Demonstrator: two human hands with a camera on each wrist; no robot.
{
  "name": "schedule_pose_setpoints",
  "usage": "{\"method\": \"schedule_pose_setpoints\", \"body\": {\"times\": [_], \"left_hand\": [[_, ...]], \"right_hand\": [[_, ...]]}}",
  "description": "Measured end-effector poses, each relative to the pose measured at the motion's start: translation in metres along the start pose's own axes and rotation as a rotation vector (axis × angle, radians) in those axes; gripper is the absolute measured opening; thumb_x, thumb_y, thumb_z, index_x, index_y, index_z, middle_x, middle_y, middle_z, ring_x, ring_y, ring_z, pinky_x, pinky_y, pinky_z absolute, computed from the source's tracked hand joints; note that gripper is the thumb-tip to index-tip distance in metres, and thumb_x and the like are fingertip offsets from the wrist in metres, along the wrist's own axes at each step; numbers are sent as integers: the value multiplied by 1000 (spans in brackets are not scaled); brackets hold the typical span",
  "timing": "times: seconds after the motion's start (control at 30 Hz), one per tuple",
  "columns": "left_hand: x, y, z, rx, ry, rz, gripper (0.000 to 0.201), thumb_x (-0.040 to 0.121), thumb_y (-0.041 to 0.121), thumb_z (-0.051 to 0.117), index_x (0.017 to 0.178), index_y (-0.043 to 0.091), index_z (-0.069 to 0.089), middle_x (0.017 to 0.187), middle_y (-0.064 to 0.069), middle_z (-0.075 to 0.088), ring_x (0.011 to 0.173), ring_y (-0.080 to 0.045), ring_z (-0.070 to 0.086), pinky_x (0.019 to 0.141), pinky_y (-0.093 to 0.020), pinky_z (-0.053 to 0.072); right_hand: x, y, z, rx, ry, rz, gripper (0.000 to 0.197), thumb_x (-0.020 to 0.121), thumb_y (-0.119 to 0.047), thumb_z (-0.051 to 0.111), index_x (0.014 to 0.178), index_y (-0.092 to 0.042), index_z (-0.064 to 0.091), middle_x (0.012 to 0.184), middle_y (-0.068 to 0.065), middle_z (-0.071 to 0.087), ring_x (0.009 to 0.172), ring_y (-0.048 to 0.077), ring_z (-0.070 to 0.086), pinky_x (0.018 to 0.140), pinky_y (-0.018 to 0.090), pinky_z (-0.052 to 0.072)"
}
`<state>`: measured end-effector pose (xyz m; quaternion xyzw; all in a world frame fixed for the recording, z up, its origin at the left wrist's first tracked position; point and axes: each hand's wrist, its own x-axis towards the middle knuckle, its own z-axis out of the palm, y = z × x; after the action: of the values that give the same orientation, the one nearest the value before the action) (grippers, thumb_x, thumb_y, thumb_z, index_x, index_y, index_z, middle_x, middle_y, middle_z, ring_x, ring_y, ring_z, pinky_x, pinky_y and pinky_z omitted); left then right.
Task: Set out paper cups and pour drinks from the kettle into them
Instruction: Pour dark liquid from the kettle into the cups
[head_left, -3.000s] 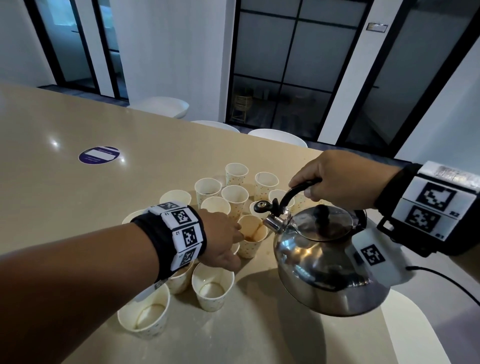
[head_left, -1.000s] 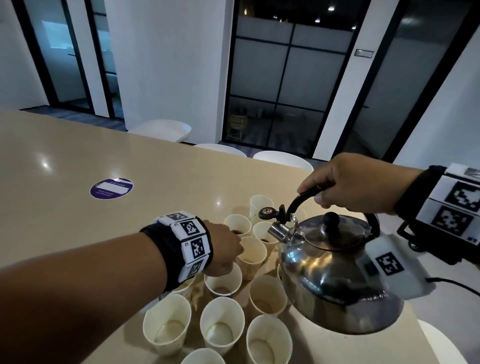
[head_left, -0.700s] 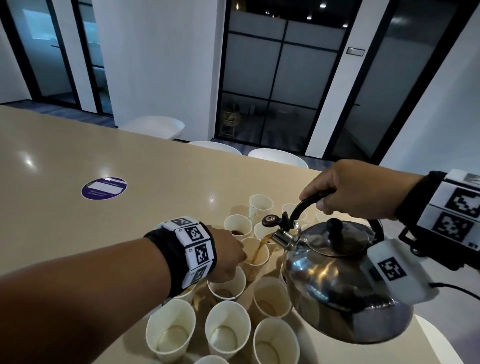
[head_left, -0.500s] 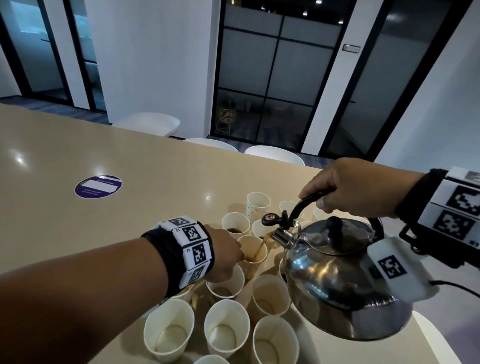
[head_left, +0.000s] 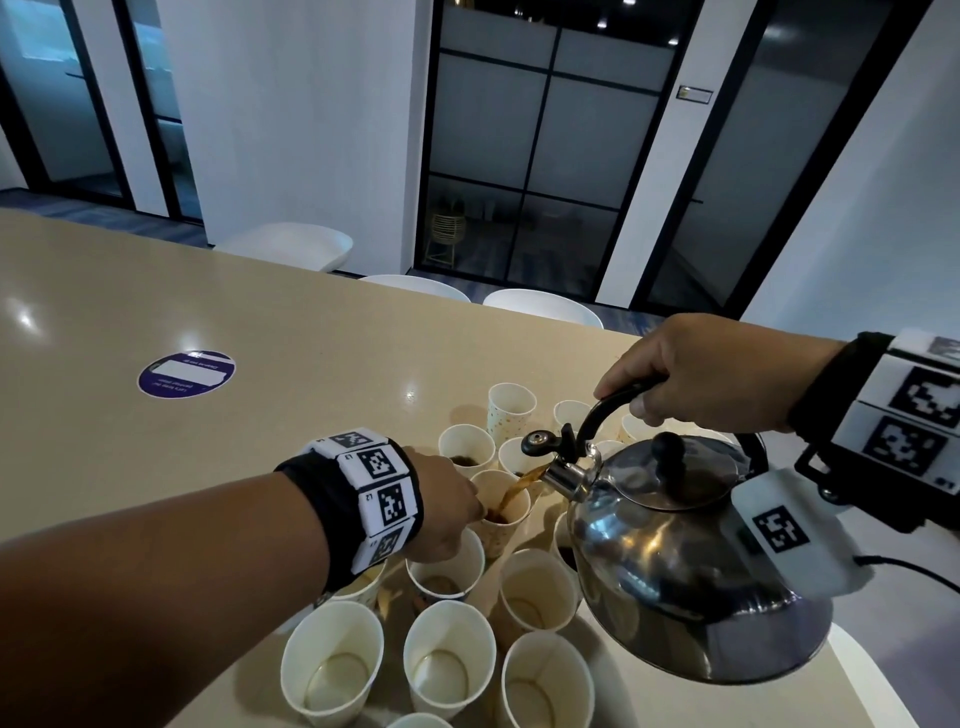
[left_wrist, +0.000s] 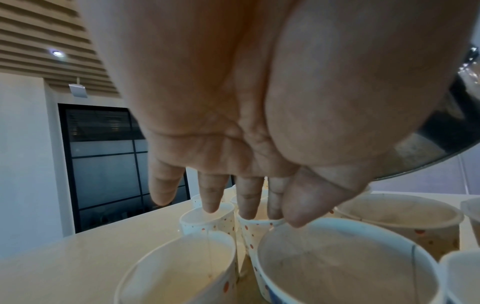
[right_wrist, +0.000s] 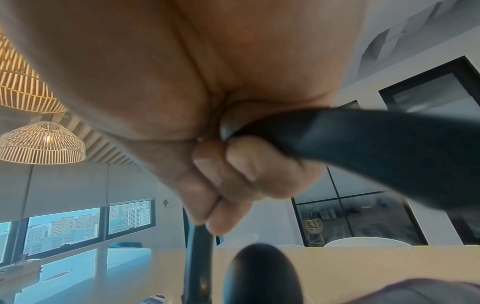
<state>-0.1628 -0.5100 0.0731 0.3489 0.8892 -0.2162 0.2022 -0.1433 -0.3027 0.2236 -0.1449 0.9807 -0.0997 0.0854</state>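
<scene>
A steel kettle (head_left: 691, 561) hangs tilted over a cluster of dotted paper cups on the beige table (head_left: 260, 322). My right hand (head_left: 675, 384) grips its black handle (right_wrist: 363, 148), fingers wrapped round it. Brown liquid runs from the spout (head_left: 561, 475) into one paper cup (head_left: 501, 512) in the middle of the cluster. My left hand (head_left: 447, 509) reaches over the nearer cups and holds that cup by its near rim. In the left wrist view, thumb and forefinger (left_wrist: 275, 205) pinch the rim (left_wrist: 259, 222); the other fingers hang straight.
Several more cups stand close around, the far ones (head_left: 465, 449) with dark liquid, the near ones (head_left: 447, 660) with only a pale film. A purple round sticker (head_left: 186, 373) lies far left. White chairs (head_left: 291, 244) line the far edge. A black cable (head_left: 909, 566) trails at right.
The left hand moved from one cup to another deeper in the cluster. The kettle followed, tipped forward, and brown liquid now streams into the held cup.
</scene>
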Motion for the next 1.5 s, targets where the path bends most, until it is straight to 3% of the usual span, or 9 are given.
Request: {"method": "schedule_pose_setpoints", "body": {"times": [0.27, 0.37, 0.5, 0.6, 0.7, 0.83, 0.93, 1.07, 1.5], "left_hand": [[-14, -10, -6, -78, 72, -38, 47, 101, 32, 46, 146, 21, 45, 141, 0, 52, 122, -26, 53, 96, -48, 52], [-29, -31, -9, -132, 120, -105, 56, 102, 33, 45, 155, 21, 32, 152, 0, 43, 135, -25, 45, 104, -48, 46], [-53, -55, -6, -172, 81, -211, 59, 106, 32, 36, 161, 22, 17, 165, 1, 24, 150, -21, 25, 119, -43, 30], [-64, -61, 2, -183, 48, -238, 58, 107, 31, 36, 161, 23, 16, 166, 2, 22, 151, -20, 23, 119, -42, 29], [-72, -60, 11, -225, 0, -244, 57, 107, 30, 37, 161, 23, 19, 164, 2, 27, 149, -20, 29, 119, -40, 31], [-76, -54, 22, -285, -37, -242, 56, 107, 27, 37, 160, 25, 21, 162, 2, 32, 147, -21, 33, 117, -36, 31], [-76, -52, 30, -309, -56, -238, 56, 106, 24, 36, 160, 24, 22, 161, -1, 35, 146, -23, 35, 117, -37, 33], [-74, -50, 37, -318, -56, -228, 57, 105, 23, 36, 160, 22, 22, 158, -5, 39, 142, -26, 40, 114, -39, 37], [-69, -58, 48, -329, -37, -215, 59, 104, 21, 38, 160, 23, 22, 155, -5, 43, 139, -26, 45, 113, -43, 41]], "right_hand": [[-3, -1, -2, 62, 24, 18, 28, 89, -9, 63, 108, -28, 73, 69, -5, 68, 47, -11, 53, 45, 3, 37], [-6, -2, -8, 167, 81, 16, 27, 89, -10, 64, 102, -32, 74, 65, -3, 69, 42, 1, 51, 45, 10, 40], [-6, -13, -18, 242, 177, -33, 27, 88, -11, 67, 100, -35, 73, 66, -7, 70, 41, 2, 50, 47, 19, 44], [-3, -27, -21, 270, 203, -79, 27, 88, -8, 66, 100, -32, 72, 62, -8, 68, 39, 2, 50, 45, 17, 44], [2, -40, -19, 260, 181, -90, 27, 88, -10, 66, 101, -32, 74, 62, -4, 68, 40, 3, 48, 49, 23, 45], [10, -60, -12, 175, 140, -112, 26, 90, -9, 63, 107, -27, 73, 61, -5, 65, 40, -3, 52, 43, 9, 39], [16, -74, -6, 107, 102, -122, 27, 91, -8, 62, 111, -23, 72, 70, -4, 67, 42, -9, 52, 40, 2, 34], [25, -85, 1, 35, 40, -104, 28, 89, -11, 63, 109, -27, 72, 71, -5, 68, 46, -11, 52, 43, 2, 35], [35, -94, 7, 12, -5, -70, 29, 88, -6, 64, 110, -22, 73, 62, -14, 60, 46, -15, 50, 41, 1, 35]]}}
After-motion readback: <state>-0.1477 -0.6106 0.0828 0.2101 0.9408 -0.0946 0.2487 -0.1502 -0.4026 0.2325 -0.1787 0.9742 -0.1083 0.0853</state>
